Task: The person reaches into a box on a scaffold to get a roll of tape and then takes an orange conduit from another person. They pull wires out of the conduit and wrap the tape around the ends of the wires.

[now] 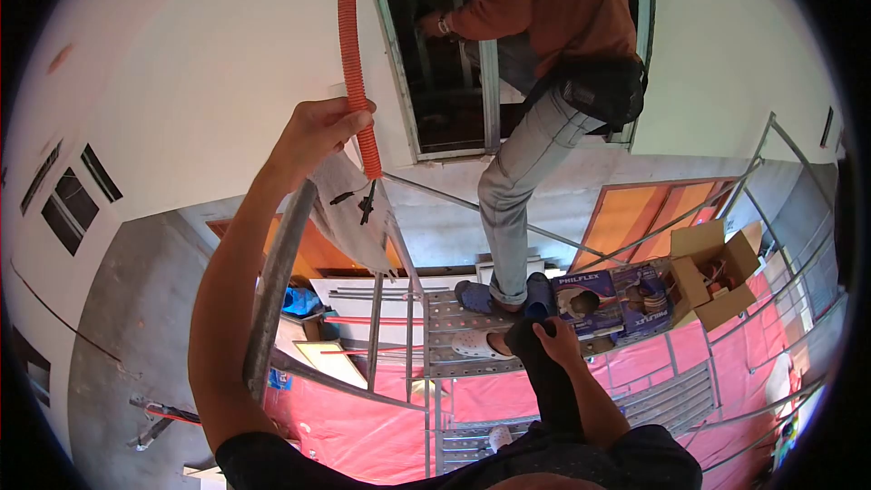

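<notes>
My left hand (331,134) is raised and closed around an orange corrugated conduit (348,27), near its lower end. Dark wires with black ends (367,204) stick out of the conduit below my fingers. My right hand (561,345) is low, at the knee of my black trousers (552,390). Its fingers are curled, and something dark shows at them that I cannot make out. A co-worker (581,18) in a rust-coloured top and grey jeans straddles the window opening (445,141), one foot on the scaffold plank, one hand by the frame.
A metal scaffold plank (445,336) lies below, with Philflex boxes (585,301) and an open carton (717,274) on it. A scaffold pipe (277,281) stands close to my left arm, with grey cloth (354,218) beside it. Pink sheeting (336,417) covers a surface far below.
</notes>
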A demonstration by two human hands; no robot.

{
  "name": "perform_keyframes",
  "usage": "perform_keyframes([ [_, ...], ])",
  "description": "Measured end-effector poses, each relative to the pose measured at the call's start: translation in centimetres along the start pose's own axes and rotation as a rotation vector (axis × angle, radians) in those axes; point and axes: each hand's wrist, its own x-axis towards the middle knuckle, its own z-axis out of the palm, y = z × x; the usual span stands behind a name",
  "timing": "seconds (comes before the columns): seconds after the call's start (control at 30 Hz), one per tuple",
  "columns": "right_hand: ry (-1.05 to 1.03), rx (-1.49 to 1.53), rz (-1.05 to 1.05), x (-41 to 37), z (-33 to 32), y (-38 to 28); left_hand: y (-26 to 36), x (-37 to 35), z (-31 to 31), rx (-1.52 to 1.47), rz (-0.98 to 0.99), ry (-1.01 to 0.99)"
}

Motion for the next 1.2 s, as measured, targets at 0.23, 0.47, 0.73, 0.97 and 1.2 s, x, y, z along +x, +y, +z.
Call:
perform_keyframes([
  [0.23,-0.035,0.020,0.008,0.00,-0.47,-0.53,0.18,-0.07,-0.10,0.006,0.006,-0.017],
  [0.47,0.011,0.016,-0.016,-0.05,-0.02,-0.24,0.23,-0.13,-0.06,0.009,-0.008,-0.004],
  [0.73,0.027,0.019,-0.022,-0.10,0.25,0.22,-0.19,0.12,-0.36,0.066,-0.016,-0.056],
  [0.97,0.022,0.036,-0.037,0.05,0.31,0.44,-0.13,0.11,-0.42,0.042,0.001,-0.073],
  [1.2,0.023,0.037,-0.026,-0.25,-0.19,-0.19,-0.42,0.18,-0.46,0.024,0.004,-0.078],
])
